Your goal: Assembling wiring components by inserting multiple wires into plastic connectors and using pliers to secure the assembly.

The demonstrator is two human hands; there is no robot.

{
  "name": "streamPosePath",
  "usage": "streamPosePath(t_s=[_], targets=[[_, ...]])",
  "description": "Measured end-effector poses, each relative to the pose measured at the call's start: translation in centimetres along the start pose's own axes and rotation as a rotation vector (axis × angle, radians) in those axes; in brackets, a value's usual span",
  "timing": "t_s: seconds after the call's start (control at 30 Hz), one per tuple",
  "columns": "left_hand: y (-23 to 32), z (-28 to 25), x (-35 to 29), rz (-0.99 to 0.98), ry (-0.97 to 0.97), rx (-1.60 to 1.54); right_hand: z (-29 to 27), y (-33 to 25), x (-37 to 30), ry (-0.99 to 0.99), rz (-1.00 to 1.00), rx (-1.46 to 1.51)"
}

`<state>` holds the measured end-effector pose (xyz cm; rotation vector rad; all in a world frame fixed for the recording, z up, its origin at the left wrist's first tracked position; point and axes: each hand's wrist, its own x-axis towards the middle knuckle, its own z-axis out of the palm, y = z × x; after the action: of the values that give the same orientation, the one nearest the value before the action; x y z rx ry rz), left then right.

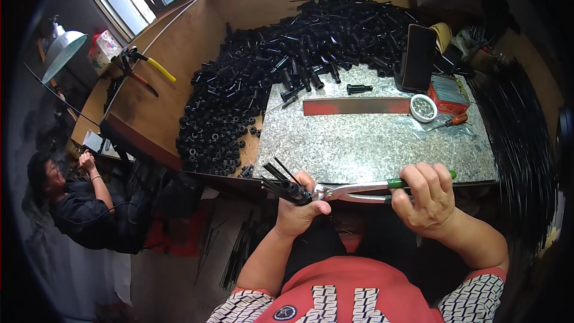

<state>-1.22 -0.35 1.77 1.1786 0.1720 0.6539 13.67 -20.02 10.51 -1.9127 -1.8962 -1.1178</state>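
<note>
My left hand (294, 216) is closed around a black tubular part (291, 190), and several thin black rods (276, 171) fan out from it to the upper left. Long silver pliers (362, 189) with green grips reach across in front of me. Their jaw end meets the tubular part beside my left thumb and fingers, which hide the exact contact. Fingers of my right hand (426, 200) wrap round the green grips at the other end. Both hands are at the near edge of the speckled worktop (359, 155).
A large heap of black plastic parts (287, 42) covers the back and left. On the worktop lie a flat reddish bar (356, 106), a white bowl of small metal pieces (424, 108), a screwdriver (451, 121) and a phone (417, 57). Long black rods (520, 137) stand right; another person (84, 203) sits left.
</note>
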Motion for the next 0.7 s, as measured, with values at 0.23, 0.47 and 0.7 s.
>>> streamPosePath(t_s=[0.23,0.47,0.7], targets=[[0.6,0.4,-0.5,-0.061,-0.022,-0.133,-0.7,-0.2,-0.2,-0.112,0.034,0.130],[0.2,-0.4,-1.2,0.092,-0.208,-0.145,-1.1,-0.2,-1.7,-0.600,0.419,1.048],[0.7,-0.2,-0.2,0.098,-0.465,0.122,0.4,-1.1,-5.7,-1.477,0.966,2.377]])
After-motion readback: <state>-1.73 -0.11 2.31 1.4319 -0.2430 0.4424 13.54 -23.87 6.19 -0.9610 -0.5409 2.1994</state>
